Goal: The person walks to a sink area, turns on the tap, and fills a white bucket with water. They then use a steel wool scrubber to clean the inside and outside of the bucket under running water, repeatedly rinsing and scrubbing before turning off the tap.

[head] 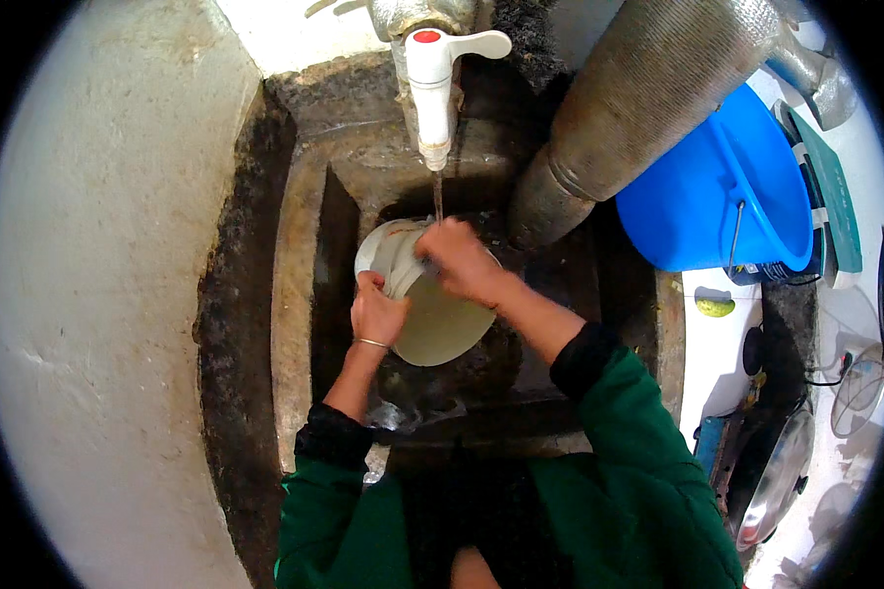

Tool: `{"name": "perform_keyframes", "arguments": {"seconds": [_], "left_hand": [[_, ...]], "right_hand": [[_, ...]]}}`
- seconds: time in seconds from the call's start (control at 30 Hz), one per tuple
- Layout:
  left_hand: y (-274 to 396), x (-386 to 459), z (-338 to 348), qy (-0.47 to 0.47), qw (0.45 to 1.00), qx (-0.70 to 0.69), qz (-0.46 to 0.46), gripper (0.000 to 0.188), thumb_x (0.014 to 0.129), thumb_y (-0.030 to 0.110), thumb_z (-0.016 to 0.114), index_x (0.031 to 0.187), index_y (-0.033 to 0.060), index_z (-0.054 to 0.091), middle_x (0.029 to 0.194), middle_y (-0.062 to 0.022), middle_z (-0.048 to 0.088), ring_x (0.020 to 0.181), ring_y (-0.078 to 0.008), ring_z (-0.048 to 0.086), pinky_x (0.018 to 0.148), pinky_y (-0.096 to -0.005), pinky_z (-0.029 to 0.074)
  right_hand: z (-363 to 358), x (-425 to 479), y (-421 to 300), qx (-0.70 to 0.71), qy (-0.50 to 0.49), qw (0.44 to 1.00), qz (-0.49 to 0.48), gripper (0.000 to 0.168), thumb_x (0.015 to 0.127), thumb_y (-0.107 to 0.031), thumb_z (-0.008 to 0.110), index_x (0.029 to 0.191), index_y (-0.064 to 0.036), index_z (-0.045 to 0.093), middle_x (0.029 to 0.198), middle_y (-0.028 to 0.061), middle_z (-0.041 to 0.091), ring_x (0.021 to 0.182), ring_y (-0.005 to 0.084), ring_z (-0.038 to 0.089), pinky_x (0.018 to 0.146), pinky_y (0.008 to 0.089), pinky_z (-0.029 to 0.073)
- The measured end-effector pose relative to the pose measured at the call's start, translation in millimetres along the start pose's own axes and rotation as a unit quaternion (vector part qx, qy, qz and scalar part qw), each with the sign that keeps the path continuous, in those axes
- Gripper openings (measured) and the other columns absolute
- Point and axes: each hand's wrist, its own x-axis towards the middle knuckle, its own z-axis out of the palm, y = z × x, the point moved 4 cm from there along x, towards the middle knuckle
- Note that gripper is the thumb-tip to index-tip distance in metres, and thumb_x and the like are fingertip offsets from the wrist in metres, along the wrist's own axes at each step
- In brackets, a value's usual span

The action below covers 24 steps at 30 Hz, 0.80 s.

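Observation:
My left hand (379,313), with a thin bracelet at the wrist, grips a whitish, cloth-like item (398,265) over a round pale container (442,361). My right hand (460,261) is blurred, with its fingers curled at the upper right part of that item. Cloudy water (442,324) fills the container, which stands in a dark concrete sink (560,294). From the white lever tap (433,88) above, a thin stream of water (437,191) falls just behind my right hand. The right fingertips and the item's far end are partly hidden.
A thick foil-like wrapped pipe (641,96) slants down into the sink's right rear corner. Beside it stands a blue bucket (678,199). A yellow-green piece of produce (714,306) and a lidded pan (781,471) are at right; a plastered wall (110,294) rises at left.

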Motion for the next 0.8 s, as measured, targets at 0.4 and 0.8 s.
{"name": "perform_keyframes", "arguments": {"seconds": [0.4, 0.8], "left_hand": [[39.6, 5.9, 21.4, -0.046, 0.997, 0.050, -0.032, 0.040, 0.061, 0.019, 0.068, 0.092, 0.0052, 0.047, 0.089, -0.0183, 0.060, 0.086, -0.0397, 0.058, 0.073, -0.0443, 0.045], [-14.8, 38.9, -2.5, 0.050, 0.997, 0.048, -0.043, 0.041, 0.061, 0.021, 0.070, 0.094, 0.0053, 0.051, 0.086, -0.0178, 0.062, 0.082, -0.0381, 0.060, 0.073, -0.0441, 0.047]], "right_hand": [[2.3, -18.8, -10.0, -0.018, 0.033, 0.999, 0.001, 0.038, 0.050, 0.004, 0.061, 0.085, -0.008, 0.053, 0.087, 0.0113, 0.053, 0.090, 0.0344, 0.049, 0.076, 0.0422, 0.041], [14.3, -38.1, 57.2, -0.039, 0.124, 0.967, 0.219, 0.035, 0.059, 0.004, 0.061, 0.091, -0.005, 0.051, 0.093, 0.0157, 0.050, 0.090, 0.0379, 0.046, 0.079, 0.0448, 0.039]]}}
